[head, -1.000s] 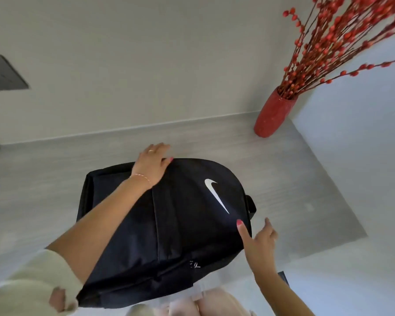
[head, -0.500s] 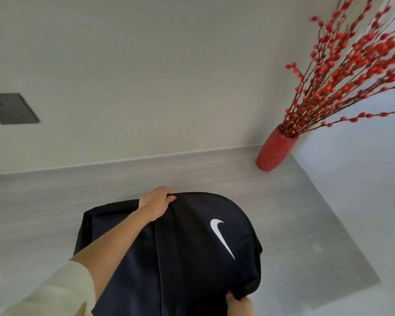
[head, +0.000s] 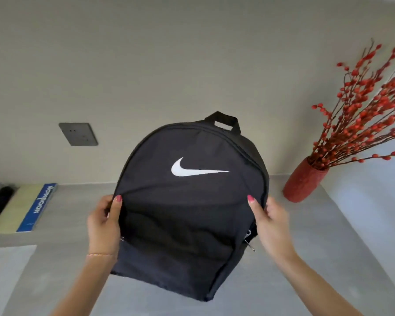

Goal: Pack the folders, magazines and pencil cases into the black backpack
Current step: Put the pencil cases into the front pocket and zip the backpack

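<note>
Gripping backpack (head: 192, 201) edges, hands (head: 104, 224) above table (head: 306, 247)

Black backpack (head: 192, 201) upright between hands

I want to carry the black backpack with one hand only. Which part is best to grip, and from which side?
Probably the top handle of the black backpack, taken from above. The bag is upright and the loop stands free at its top. Now the left hand and right hand pinch its sides.
</note>
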